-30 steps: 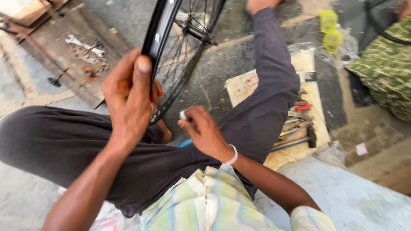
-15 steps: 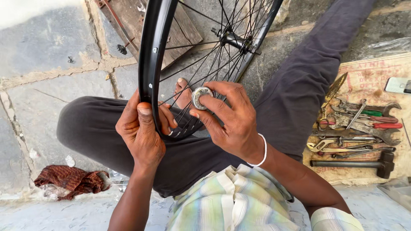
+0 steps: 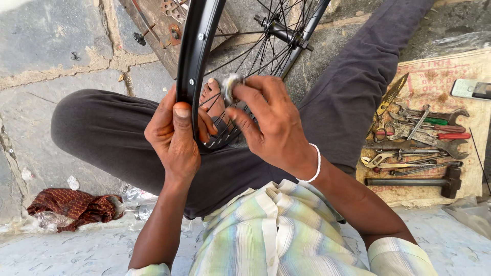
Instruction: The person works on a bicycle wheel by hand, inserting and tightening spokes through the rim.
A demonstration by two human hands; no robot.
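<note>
Crumpled dark-red cloth (image 3: pixel 71 205) is seen well to the left of the fingers, on grey stone paving. A black spoked bicycle wheel rim (image 3: pixel 197 56) is clasped by the left hand (image 3: pixel 174 135), fingers wrapped shut around it; stiff and light it is judged, best held at the rim, not by the thin spokes. A small round silver spoke tool (image 3: pixel 230 87) is pinched shut in the right hand (image 3: pixel 271 125). Well right of those fingers, a hammer (image 3: pixel 414 181) and pliers (image 3: pixel 381 159) are laid on sacking (image 3: pixel 434 69), clear of the work.

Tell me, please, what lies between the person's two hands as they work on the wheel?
In the head view, the black wheel rim and its thin spokes run between the left hand and the right hand; a bare foot shows behind them.
</note>
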